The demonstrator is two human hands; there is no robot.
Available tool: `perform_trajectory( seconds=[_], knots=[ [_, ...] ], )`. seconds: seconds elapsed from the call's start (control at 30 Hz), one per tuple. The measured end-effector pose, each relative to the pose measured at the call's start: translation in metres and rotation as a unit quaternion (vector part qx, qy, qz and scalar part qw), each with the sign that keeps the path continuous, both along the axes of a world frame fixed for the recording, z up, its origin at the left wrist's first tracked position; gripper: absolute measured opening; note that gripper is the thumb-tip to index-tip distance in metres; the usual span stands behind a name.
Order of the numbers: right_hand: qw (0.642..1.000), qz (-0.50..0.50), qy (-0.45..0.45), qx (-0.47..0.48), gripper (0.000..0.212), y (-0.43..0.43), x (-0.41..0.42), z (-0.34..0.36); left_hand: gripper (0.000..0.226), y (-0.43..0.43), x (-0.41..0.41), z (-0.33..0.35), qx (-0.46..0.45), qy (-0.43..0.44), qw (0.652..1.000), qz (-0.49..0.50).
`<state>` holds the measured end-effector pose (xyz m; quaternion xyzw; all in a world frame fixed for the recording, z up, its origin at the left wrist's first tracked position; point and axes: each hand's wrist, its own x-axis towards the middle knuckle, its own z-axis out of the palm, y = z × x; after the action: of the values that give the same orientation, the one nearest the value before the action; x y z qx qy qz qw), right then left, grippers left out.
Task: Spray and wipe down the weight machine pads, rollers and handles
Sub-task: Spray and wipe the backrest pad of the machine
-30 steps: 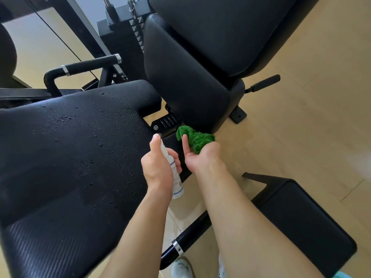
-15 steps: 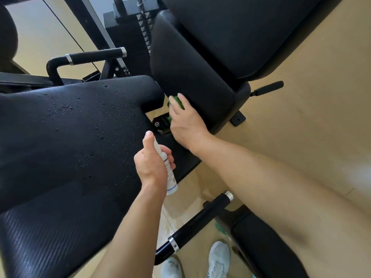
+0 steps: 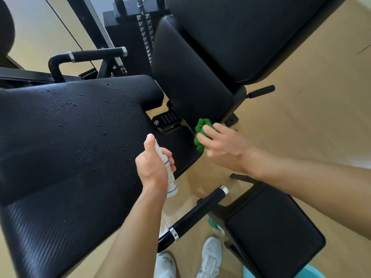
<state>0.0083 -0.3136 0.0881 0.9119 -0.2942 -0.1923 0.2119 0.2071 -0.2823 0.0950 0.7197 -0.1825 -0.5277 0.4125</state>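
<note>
A person stands over a black weight machine, both bare arms reaching in from 6 o'clock; the left hand (image 3: 153, 167) is closed around a small white spray bottle (image 3: 169, 174), thumb on top of the nozzle, the bottle's long axis running from its base at 5 o'clock to its nozzle at 11 o'clock, so that it points across the wide seat pad (image 3: 70, 147); that pad fills the 9 o'clock side of the view and is beaded with droplets (thickest toward its far edge); the right hand (image 3: 222, 145) has its fingers curled over a bunched green cloth (image 3: 201, 129), which sits at the lower end of the upright roller pad (image 3: 188, 77), though whether cloth and pad touch cannot be told; the roller pad's long axis runs from 12 o'clock down toward 4 o'clock, and the larger back pad (image 3: 241, 33) lies just beside it at 1 o'clock; a narrow gap of bare frame separates the seat pad's right edge from the roller pad; open wooden floor (image 3: 311, 127) spreads at 3 o'clock; one handle (image 3: 94, 55) crosses at 10 o'clock, another handle (image 3: 198, 213) angles up at 6 o'clock beside a smaller pad (image 3: 273, 227); white shoes (image 3: 210, 255) show at the bottom edge.
</note>
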Motion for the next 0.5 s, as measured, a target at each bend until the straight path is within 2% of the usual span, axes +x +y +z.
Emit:
perform_trajectory(
  seconds=[0.03,0.1,0.2,0.27,0.33,0.43,0.47,0.5],
  knots=[
    [0.996,-0.016,-0.087,-0.017,0.029,0.003,-0.004,0.009,0.065,0.001,-0.002,0.002,-0.003,0.003,1.0,-0.002],
    [0.965,-0.05,-0.248,-0.068,0.032,0.006,-0.005,0.031,0.064,0.002,-0.008,0.007,-0.004,0.008,1.0,-0.007],
    [0.894,-0.111,-0.396,-0.18,0.025,-0.006,-0.008,0.038,0.064,0.002,-0.017,0.014,-0.015,0.015,0.999,-0.026],
    [0.881,-0.138,-0.399,-0.213,0.019,-0.012,-0.009,0.012,0.064,0.002,-0.019,0.016,-0.014,0.007,0.999,-0.035],
    [0.884,-0.148,-0.393,-0.205,0.017,-0.006,-0.007,-0.028,0.064,0.001,-0.02,0.016,-0.015,0.005,0.999,-0.045],
    [0.916,-0.165,-0.361,-0.052,0.022,0.028,0.006,-0.081,0.064,0.004,-0.02,0.014,-0.015,0.005,0.998,-0.058],
    [0.91,-0.19,-0.368,-0.017,0.023,0.042,0.012,-0.091,0.064,0.006,-0.02,0.013,-0.014,0.005,0.998,-0.06],
    [0.885,-0.238,-0.4,0.004,0.025,0.057,0.017,-0.094,0.064,0.007,-0.019,0.011,-0.012,0.004,0.998,-0.063]
  ],
)
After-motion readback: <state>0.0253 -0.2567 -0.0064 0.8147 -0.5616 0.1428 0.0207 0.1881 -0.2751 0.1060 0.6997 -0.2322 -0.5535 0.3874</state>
